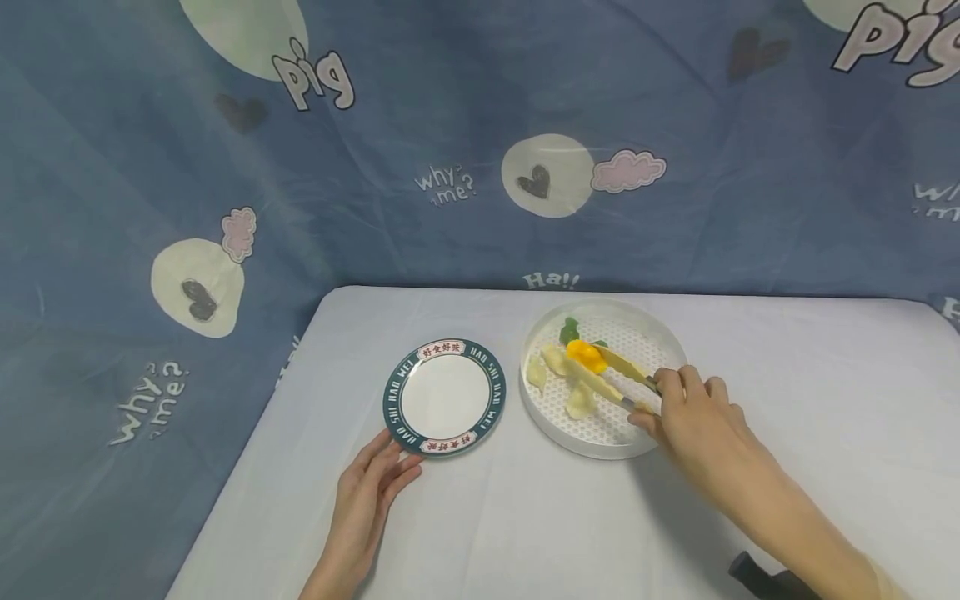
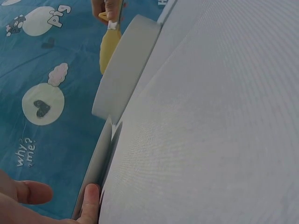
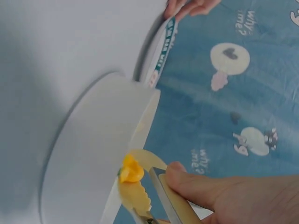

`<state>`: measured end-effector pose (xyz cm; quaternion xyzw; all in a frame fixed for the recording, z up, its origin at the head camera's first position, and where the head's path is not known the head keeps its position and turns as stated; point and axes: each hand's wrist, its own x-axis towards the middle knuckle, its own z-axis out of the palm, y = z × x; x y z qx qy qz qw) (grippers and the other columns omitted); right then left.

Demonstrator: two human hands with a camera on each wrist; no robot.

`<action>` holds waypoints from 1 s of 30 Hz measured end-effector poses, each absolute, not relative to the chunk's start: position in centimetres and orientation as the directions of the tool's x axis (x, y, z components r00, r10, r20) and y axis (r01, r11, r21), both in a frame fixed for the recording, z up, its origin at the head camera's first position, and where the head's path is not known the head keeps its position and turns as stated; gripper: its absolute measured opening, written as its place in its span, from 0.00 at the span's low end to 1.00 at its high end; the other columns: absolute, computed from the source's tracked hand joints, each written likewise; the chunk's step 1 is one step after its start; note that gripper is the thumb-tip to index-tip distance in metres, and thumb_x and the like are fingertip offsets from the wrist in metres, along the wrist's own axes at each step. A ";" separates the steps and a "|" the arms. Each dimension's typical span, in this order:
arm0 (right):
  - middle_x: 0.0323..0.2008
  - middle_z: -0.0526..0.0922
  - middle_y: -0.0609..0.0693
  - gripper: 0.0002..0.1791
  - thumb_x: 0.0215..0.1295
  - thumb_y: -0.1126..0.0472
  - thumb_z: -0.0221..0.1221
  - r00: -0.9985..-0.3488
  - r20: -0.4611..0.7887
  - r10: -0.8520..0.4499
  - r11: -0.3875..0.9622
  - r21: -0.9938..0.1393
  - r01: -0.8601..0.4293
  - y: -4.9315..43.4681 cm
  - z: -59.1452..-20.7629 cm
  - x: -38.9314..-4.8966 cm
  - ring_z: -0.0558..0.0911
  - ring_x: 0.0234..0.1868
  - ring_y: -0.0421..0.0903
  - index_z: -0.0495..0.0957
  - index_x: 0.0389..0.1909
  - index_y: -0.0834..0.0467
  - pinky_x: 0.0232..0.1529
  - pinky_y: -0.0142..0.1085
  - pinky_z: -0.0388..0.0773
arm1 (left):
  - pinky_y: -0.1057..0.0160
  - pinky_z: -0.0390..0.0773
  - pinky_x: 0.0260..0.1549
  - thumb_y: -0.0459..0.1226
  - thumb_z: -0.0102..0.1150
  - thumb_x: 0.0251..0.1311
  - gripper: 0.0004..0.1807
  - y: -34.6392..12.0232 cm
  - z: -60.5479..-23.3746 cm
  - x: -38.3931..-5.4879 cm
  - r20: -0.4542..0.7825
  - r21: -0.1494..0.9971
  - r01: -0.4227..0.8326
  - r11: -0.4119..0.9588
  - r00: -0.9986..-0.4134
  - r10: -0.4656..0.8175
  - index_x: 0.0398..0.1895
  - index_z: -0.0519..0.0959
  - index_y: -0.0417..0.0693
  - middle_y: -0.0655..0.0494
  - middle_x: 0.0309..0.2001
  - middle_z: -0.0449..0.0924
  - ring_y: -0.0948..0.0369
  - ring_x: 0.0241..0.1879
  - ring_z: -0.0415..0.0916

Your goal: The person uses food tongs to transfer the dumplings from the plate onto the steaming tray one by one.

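My right hand (image 1: pixel 697 417) grips yellow-tipped tongs (image 1: pixel 600 385) over a round white tray (image 1: pixel 577 443) with a dimpled base. Between the tong tips is a bright yellow, dumpling-like piece (image 1: pixel 583 355), also visible in the right wrist view. Several pale yellow dumpling-like pieces (image 1: pixel 581 402) lie in the tray, with green pieces (image 1: pixel 570 331) behind the yellow one, partly hidden. To the left, a white plate (image 1: pixel 445 396) with a dark green lettered rim lies on the table. My left hand (image 1: pixel 366 500) touches its near left edge with fingers extended, the thumb standing apart in the left wrist view.
A white cloth covers the table (image 1: pixel 525 525). Behind it hangs a blue printed curtain (image 1: pixel 420 233). At the lower right, a black object (image 1: pixel 765 577) lies partly under my right forearm. The plate and tray stand side by side with a narrow gap.
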<state>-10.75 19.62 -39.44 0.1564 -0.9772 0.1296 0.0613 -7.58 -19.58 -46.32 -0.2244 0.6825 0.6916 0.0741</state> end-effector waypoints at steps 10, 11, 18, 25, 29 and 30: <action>0.40 0.77 0.63 0.30 0.75 0.51 0.66 -0.959 0.132 -0.252 0.932 -0.233 -0.277 21.2 -39.8 -10.3 0.66 0.31 0.53 0.70 0.60 0.72 0.20 0.34 0.63 | 0.72 0.88 0.62 0.40 0.46 0.83 0.34 -19.7 -46.2 -7.7 -0.415 0.909 -0.414 -0.050 -0.887 -0.203 0.86 0.53 0.38 0.39 0.71 0.71 0.69 0.54 0.86; 0.40 0.77 0.63 0.30 0.75 0.51 0.66 -0.960 0.128 -0.251 0.933 -0.232 -0.274 21.3 -39.9 -10.3 0.66 0.31 0.53 0.70 0.60 0.73 0.20 0.34 0.62 | 0.72 0.89 0.62 0.40 0.46 0.83 0.34 -19.7 -46.3 -7.7 -0.416 0.908 -0.415 -0.049 -0.886 -0.204 0.86 0.53 0.38 0.39 0.71 0.71 0.69 0.54 0.86; 0.34 0.73 0.58 0.30 0.74 0.51 0.67 -0.963 0.090 -0.256 0.945 -0.188 -0.269 21.5 -40.4 -10.1 0.64 0.28 0.52 0.71 0.57 0.73 0.18 0.32 0.60 | 0.72 0.89 0.62 0.40 0.48 0.83 0.35 -19.7 -46.6 -7.6 -0.413 0.910 -0.410 -0.059 -0.889 -0.199 0.86 0.53 0.38 0.38 0.71 0.71 0.67 0.54 0.85; 0.32 0.72 0.57 0.31 0.74 0.51 0.68 -0.961 0.089 -0.261 0.950 -0.151 -0.272 21.7 -40.8 -10.1 0.64 0.27 0.51 0.72 0.56 0.75 0.16 0.31 0.61 | 0.73 0.89 0.62 0.42 0.48 0.83 0.36 -19.7 -46.5 -7.6 -0.419 0.907 -0.420 -0.045 -0.883 -0.210 0.86 0.52 0.38 0.38 0.72 0.70 0.67 0.55 0.85; 0.33 0.72 0.57 0.31 0.74 0.50 0.67 -0.966 0.070 -0.249 0.950 -0.175 -0.257 21.8 -40.8 -10.2 0.64 0.28 0.52 0.71 0.58 0.74 0.17 0.32 0.61 | 0.73 0.88 0.62 0.43 0.48 0.83 0.37 -19.7 -46.4 -7.7 -0.420 0.905 -0.424 -0.030 -0.881 -0.217 0.86 0.51 0.38 0.38 0.71 0.71 0.66 0.56 0.85; 0.33 0.72 0.57 0.31 0.74 0.50 0.67 -0.965 0.071 -0.251 0.950 -0.173 -0.260 21.8 -40.8 -10.2 0.64 0.28 0.52 0.71 0.58 0.74 0.17 0.32 0.61 | 0.73 0.88 0.62 0.44 0.48 0.83 0.37 -19.7 -46.4 -7.7 -0.420 0.905 -0.424 -0.028 -0.882 -0.216 0.86 0.51 0.38 0.38 0.71 0.71 0.66 0.56 0.85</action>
